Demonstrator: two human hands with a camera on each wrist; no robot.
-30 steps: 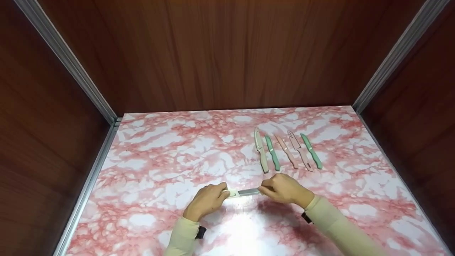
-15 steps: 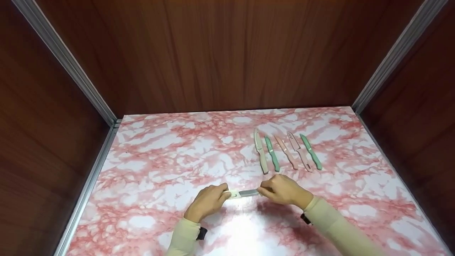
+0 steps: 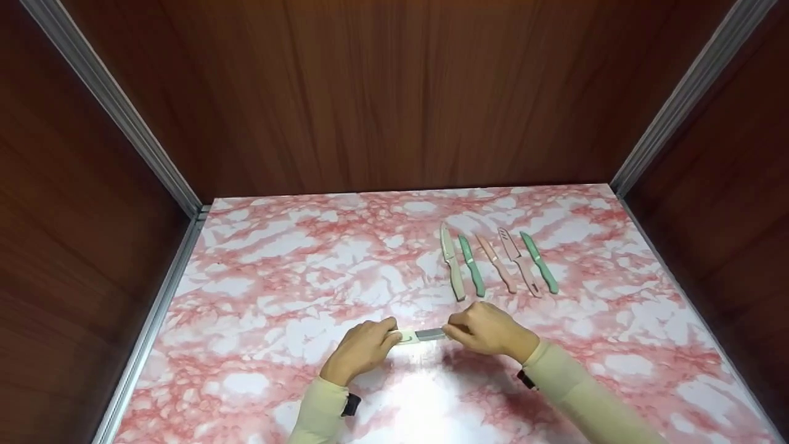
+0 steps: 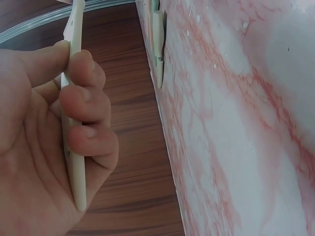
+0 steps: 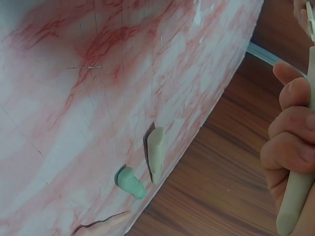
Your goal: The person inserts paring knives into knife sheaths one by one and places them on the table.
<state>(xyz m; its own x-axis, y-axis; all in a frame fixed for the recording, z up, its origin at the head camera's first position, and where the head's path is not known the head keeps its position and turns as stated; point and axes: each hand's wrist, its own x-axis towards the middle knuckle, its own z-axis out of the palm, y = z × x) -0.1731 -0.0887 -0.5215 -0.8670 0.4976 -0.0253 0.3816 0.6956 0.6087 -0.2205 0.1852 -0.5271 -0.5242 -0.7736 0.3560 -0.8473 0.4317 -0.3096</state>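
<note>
In the head view, my left hand grips a cream blade cover by its far end. My right hand curls around the cream handle of a knife, and the handle's end shows below the fingers in the right wrist view. Part of the knife's grey blade is visible between the hands, its tip end hidden in the cover. Edge-on in the left wrist view, the cover lies between thumb and bent fingers. Both hands are low over the near middle of the table.
Several knives lie side by side beyond the right hand: a long cream knife, a green knife, a pink knife, a wider pink one and another green one. Brown wooden panels wall in the marbled table.
The right hand has shifted slightly left toward the left hand. Less of the grey blade shows between the cover and the right hand. The left hand has hardly moved.
</note>
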